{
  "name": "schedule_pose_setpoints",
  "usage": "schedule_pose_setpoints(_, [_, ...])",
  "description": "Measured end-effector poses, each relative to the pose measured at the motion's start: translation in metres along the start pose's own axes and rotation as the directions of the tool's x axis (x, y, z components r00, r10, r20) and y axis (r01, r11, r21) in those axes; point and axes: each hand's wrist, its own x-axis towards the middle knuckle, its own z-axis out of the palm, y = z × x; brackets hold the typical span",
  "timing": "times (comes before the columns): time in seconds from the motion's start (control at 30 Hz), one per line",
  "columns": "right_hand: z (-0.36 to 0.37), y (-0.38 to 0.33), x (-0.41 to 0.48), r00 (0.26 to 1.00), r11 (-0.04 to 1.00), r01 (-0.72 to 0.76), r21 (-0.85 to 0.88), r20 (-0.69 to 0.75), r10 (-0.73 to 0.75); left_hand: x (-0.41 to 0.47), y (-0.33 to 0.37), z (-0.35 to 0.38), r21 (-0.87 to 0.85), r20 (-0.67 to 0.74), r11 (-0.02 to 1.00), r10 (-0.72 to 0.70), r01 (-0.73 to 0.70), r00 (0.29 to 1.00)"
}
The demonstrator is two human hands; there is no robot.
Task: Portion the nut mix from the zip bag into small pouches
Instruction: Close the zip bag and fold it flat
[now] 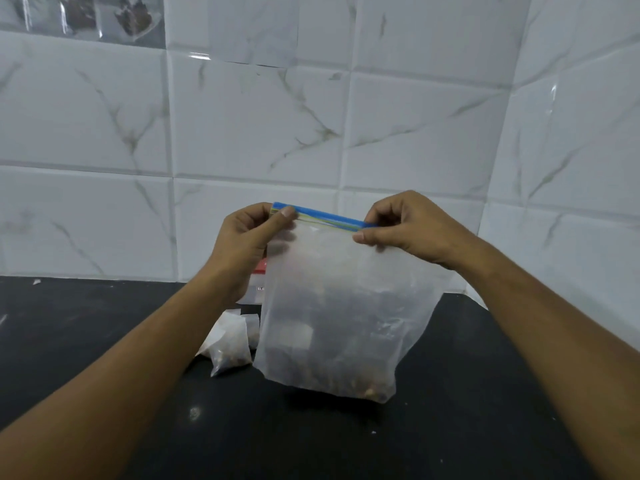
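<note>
A frosted zip bag (332, 306) with a blue and green seal strip hangs upright above the black counter, with a little nut mix settled in its bottom. My left hand (247, 237) pinches the left end of the strip. My right hand (405, 226) pinches the right end. Small filled pouches (230, 344) lie on the counter just left of the bag, partly behind my left forearm.
A white packet with a red top (258, 284) stands behind the bag, mostly hidden. The black counter (450, 410) runs to a white marble-tiled wall at the back and right. More clear bags hang on the wall at the top left (104, 15).
</note>
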Motion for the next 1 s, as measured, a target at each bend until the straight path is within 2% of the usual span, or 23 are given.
schedule_pose_setpoints(0.07, [-0.003,0.0,0.0,1.0,1.0,0.004,-0.002,-0.02,-0.004,0.001,0.0,-0.005,-0.018,-0.016,1.0,0.011,-0.011,1.0])
schedule_pose_setpoints(0.13, [-0.008,0.003,0.0,1.0,1.0,-0.016,-0.025,0.025,0.016,0.002,-0.003,-0.009,-0.009,-0.043,1.0,0.026,-0.027,0.999])
schedule_pose_setpoints(0.23, [-0.021,0.01,-0.006,0.992,0.986,-0.104,-0.128,0.062,0.112,0.005,-0.006,-0.02,0.009,-0.152,1.0,0.027,-0.026,0.988])
schedule_pose_setpoints(0.3, [-0.025,0.017,-0.011,0.987,0.973,-0.155,-0.169,0.023,0.161,0.009,-0.008,-0.027,0.096,-0.192,0.994,0.063,-0.045,0.979])
schedule_pose_setpoints(0.37, [-0.024,0.021,-0.014,0.988,0.97,-0.157,-0.185,-0.029,0.154,0.014,-0.009,-0.031,0.301,-0.185,0.949,0.16,-0.099,0.97])
schedule_pose_setpoints(0.4, [-0.021,0.022,-0.014,0.989,0.974,-0.145,-0.172,-0.048,0.139,0.015,-0.007,-0.03,0.444,-0.152,0.885,0.227,-0.139,0.962])
schedule_pose_setpoints(0.47, [-0.015,0.023,-0.012,0.991,0.987,-0.123,-0.108,-0.069,0.116,0.018,0.001,-0.021,0.721,0.018,0.643,0.355,-0.259,0.935])
schedule_pose_setpoints(0.5, [-0.012,0.022,-0.011,0.991,0.991,-0.113,-0.076,-0.083,0.107,0.018,0.007,-0.014,0.795,0.139,0.517,0.352,-0.316,0.926])
schedule_pose_setpoints(0.53, [-0.009,0.02,-0.01,0.99,0.993,-0.104,-0.054,-0.1,0.099,0.018,0.012,-0.007,0.824,0.242,0.437,0.302,-0.359,0.922])
schedule_pose_setpoints(0.57, [-0.006,0.018,-0.009,0.989,0.995,-0.094,-0.035,-0.117,0.089,0.018,0.017,0.0,0.829,0.312,0.411,0.224,-0.379,0.923])
schedule_pose_setpoints(0.63, [-0.001,0.015,-0.008,0.986,0.997,-0.076,0.002,-0.151,0.075,0.02,0.022,0.011,0.826,0.377,0.404,0.124,-0.394,0.918])
schedule_pose_setpoints(0.7, [0.002,0.014,-0.009,0.975,0.997,-0.063,0.051,-0.211,0.073,0.023,0.026,0.016,0.819,0.385,0.407,0.134,-0.405,0.913])
schedule_pose_setpoints(0.8, [0.003,0.019,-0.013,0.947,0.983,-0.059,0.172,-0.302,0.11,0.028,0.028,0.014,0.783,0.348,0.495,0.154,-0.376,0.925])
schedule_pose_setpoints(0.9, [0.009,0.026,-0.017,0.944,0.944,-0.055,0.325,-0.291,0.156,0.028,0.028,0.016,0.774,0.335,0.522,0.143,-0.359,0.931])
schedule_pose_setpoints(1.0, [0.021,0.026,-0.018,0.946,0.907,-0.022,0.421,-0.285,0.155,0.027,0.03,0.03,0.746,0.397,0.537,0.116,-0.394,0.91])
